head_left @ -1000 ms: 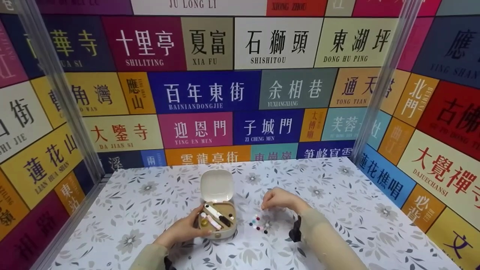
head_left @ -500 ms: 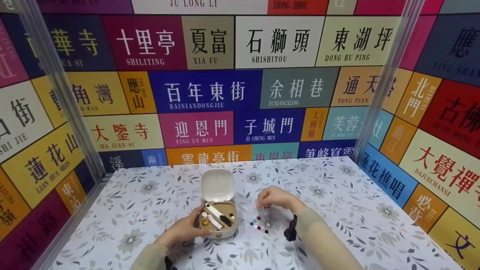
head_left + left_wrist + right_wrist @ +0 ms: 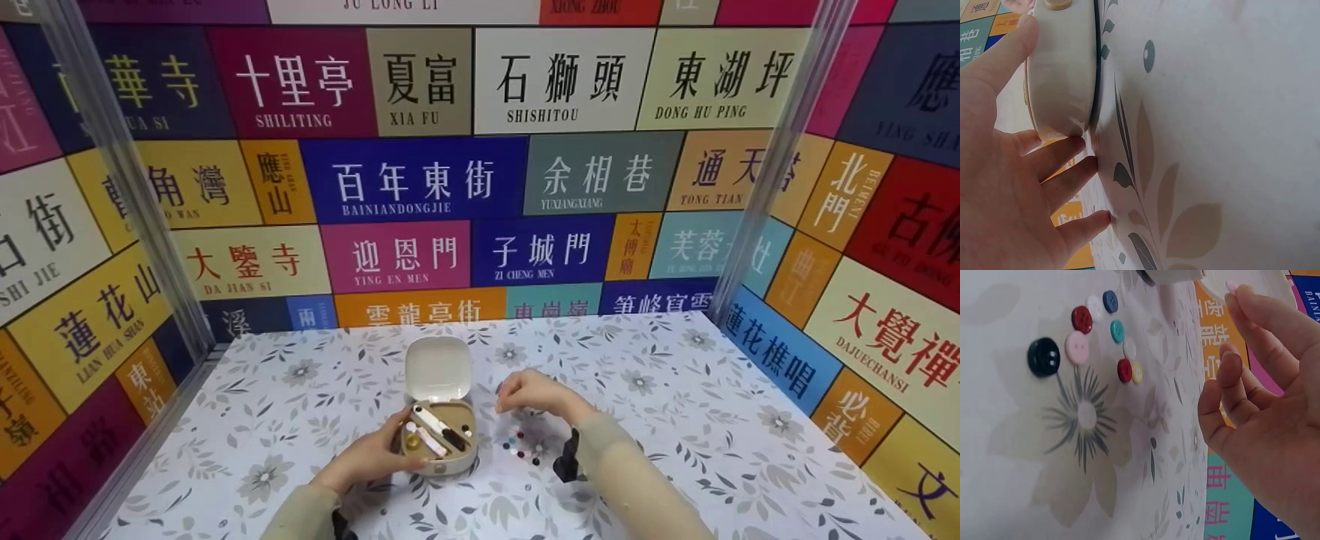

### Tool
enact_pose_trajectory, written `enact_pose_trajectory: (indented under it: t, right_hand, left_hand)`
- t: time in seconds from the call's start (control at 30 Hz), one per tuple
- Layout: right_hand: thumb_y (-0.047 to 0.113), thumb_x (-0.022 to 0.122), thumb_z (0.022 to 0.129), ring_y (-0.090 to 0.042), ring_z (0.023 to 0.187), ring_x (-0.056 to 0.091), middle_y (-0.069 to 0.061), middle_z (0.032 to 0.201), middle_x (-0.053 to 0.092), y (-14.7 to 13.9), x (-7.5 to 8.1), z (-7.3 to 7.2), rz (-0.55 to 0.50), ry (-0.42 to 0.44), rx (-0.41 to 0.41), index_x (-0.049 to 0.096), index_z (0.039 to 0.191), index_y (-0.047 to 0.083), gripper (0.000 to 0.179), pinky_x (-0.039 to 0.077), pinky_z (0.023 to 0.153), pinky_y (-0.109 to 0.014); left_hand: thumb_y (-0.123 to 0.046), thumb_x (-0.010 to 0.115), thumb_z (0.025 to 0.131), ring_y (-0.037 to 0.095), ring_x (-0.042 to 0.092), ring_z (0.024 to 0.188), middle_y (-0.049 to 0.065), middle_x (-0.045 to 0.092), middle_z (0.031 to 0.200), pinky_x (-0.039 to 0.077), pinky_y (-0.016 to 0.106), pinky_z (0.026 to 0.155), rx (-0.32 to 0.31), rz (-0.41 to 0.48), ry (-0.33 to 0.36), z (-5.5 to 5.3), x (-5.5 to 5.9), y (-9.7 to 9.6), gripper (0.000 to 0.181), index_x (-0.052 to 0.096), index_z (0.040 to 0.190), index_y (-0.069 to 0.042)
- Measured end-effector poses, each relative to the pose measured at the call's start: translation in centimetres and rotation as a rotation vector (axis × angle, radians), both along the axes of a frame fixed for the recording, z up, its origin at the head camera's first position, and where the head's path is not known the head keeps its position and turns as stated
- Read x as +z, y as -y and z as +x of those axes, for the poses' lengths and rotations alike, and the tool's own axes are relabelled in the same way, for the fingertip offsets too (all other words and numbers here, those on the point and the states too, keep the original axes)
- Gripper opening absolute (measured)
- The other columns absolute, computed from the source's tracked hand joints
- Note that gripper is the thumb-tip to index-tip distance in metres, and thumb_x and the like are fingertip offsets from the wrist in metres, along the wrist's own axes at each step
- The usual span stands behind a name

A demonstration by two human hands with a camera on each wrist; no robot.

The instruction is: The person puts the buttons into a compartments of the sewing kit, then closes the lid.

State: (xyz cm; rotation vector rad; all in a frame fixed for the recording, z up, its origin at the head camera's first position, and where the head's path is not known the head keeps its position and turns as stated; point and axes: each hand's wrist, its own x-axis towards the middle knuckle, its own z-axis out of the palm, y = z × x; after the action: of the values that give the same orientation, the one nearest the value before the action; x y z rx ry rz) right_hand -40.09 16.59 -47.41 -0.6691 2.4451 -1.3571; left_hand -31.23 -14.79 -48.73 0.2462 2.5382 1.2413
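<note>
The left hand (image 3: 367, 459) is bracing a small cream sewing box (image 3: 441, 446) on the table (image 3: 675, 420), thumb along its near side and fingers against its left wall, curled round it. The box's lid (image 3: 438, 369) is standing open at the far side, and inside are lying slim tools, their long axes running diagonally from far-left to near-right.

The right hand (image 3: 529, 391) is hovering just right of the box, above and slightly beyond a loose cluster of buttons (image 3: 519, 444). Its thumb and forefinger are closing on something small and pale pink (image 3: 1231, 286) (most likely a button, though it is too small to tell).

In the right wrist view a black button (image 3: 1043, 356), a pink one (image 3: 1077, 347) and two red ones are lying among the rest. The box is sitting to the left of the right hand, nearer to it than the buttons below.
</note>
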Motion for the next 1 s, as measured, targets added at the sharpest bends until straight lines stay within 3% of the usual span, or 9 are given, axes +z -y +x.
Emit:
enact_pose_trajectory:
  t: [0.17, 0.3, 0.57, 0.73, 1.0]
  right_hand:
    - [0.01, 0.076, 0.08, -0.015, 0.086, 0.051, -0.005, 0.096, 0.062, 0.9, 0.1, 0.1, 0.012, -0.032, 0.018, 0.075, 0.081, -0.003, 0.012, 0.047, 0.073, -0.029]
    - [0.012, 0.077, 0.079, -0.019, 0.098, 0.048, -0.012, 0.109, 0.056, 1.6, 0.1, 0.2, 0.033, -0.043, -0.017, 0.077, 0.08, 0.001, 0.011, 0.047, 0.081, -0.034]
    - [0.011, 0.079, 0.076, -0.017, 0.099, 0.044, -0.019, 0.112, 0.054, 3.0, -0.1, 0.2, 0.054, -0.152, 0.007, 0.077, 0.078, 0.001, 0.011, 0.044, 0.082, -0.033]
    - [0.006, 0.078, 0.074, -0.016, 0.092, 0.045, -0.011, 0.104, 0.054, 3.8, -0.1, 0.5, 0.048, -0.163, -0.003, 0.076, 0.077, -0.001, 0.009, 0.044, 0.081, -0.032]
    - [0.012, 0.083, 0.073, -0.015, 0.093, 0.045, -0.001, 0.101, 0.051, 4.6, 0.1, 0.8, 0.063, -0.156, -0.027, 0.076, 0.075, 0.002, 0.013, 0.043, 0.087, -0.035]
  left_hand:
    - [-0.048, 0.083, 0.071, 0.044, 0.034, 0.135, 0.023, 0.034, 0.151, 0.023, 0.063, 0.109, 0.001, -0.02, -0.001, 0.0, -0.1, 0.0, 0.107, 0.024, 0.155, -0.015]
    - [-0.049, 0.083, 0.071, 0.044, 0.034, 0.135, 0.023, 0.034, 0.151, 0.023, 0.064, 0.109, -0.005, -0.018, -0.004, 0.0, -0.3, 0.0, 0.108, 0.024, 0.155, -0.016]
    - [-0.051, 0.082, 0.07, 0.044, 0.034, 0.135, 0.023, 0.034, 0.151, 0.023, 0.063, 0.109, 0.001, -0.034, -0.002, -0.1, -0.3, 0.1, 0.109, 0.024, 0.155, -0.016]
    - [-0.056, 0.082, 0.068, 0.044, 0.034, 0.135, 0.021, 0.035, 0.151, 0.023, 0.064, 0.109, 0.029, -0.064, 0.016, -0.3, -0.5, -0.1, 0.11, 0.026, 0.155, -0.018]
    - [-0.053, 0.082, 0.07, 0.043, 0.035, 0.135, 0.022, 0.036, 0.151, 0.025, 0.061, 0.109, 0.013, -0.063, -0.014, -0.4, -0.2, 0.0, 0.109, 0.025, 0.155, -0.017]
